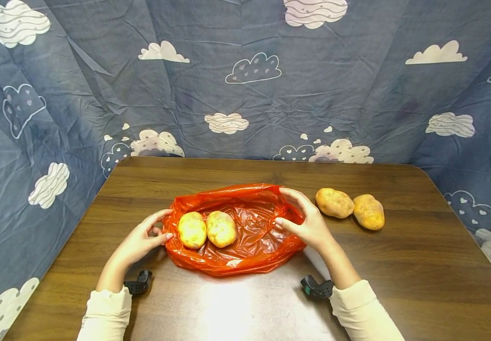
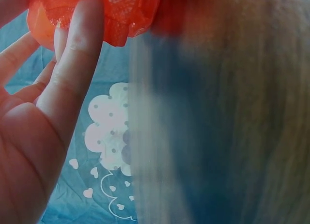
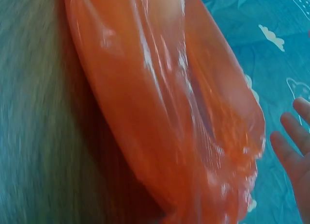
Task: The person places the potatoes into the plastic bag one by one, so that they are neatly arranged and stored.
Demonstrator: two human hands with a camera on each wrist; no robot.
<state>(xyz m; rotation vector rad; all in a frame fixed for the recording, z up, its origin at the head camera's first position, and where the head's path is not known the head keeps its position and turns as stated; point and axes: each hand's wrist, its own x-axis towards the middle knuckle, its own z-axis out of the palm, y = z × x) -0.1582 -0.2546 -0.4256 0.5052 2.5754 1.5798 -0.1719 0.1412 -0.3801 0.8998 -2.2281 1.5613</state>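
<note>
A thin red plastic bag (image 1: 254, 246) lies spread on the table with its mouth facing up. Two potatoes (image 1: 191, 230) sit side by side in its left part. At the bag's left end, my left hand (image 1: 140, 241) touches the rim with thumb and forefinger apart; in the left wrist view, the straight thumb overlaps the red plastic. My right hand (image 1: 309, 222) is at the right end, forefinger along the back rim and thumb over the bag's inside. Fingers (image 3: 290, 156) of that hand appear extended beside the plastic in the right wrist view.
Two more potatoes, one left (image 1: 334, 202) and one right (image 1: 369, 211), touch each other on the wooden table (image 1: 420, 265) beyond my right hand. Black wrist devices (image 1: 140, 282) show below both hands. A blue cloud-patterned cloth (image 1: 254, 104) hangs behind the table.
</note>
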